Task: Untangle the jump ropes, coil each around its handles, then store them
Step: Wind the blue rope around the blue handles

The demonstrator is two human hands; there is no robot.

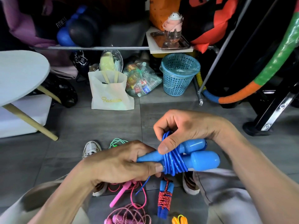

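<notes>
Both hands hold 1 blue jump rope (pixel 175 159) up over the gray floor (pixel 103 126). Left hand (pixel 123 162) grips the thin ends of its 2 blue handles (pixel 202 159), which lie side by side. Right hand (pixel 181 128) pinches the blue cord where it loops round the handles. Down below lie a pink jump rope (pixel 123 193), loose, and a red-and-blue jump rope (pixel 165 198), wound round its handles. Farther off stand a white bag (pixel 110 94) and a blue basket (pixel 178 75).
</notes>
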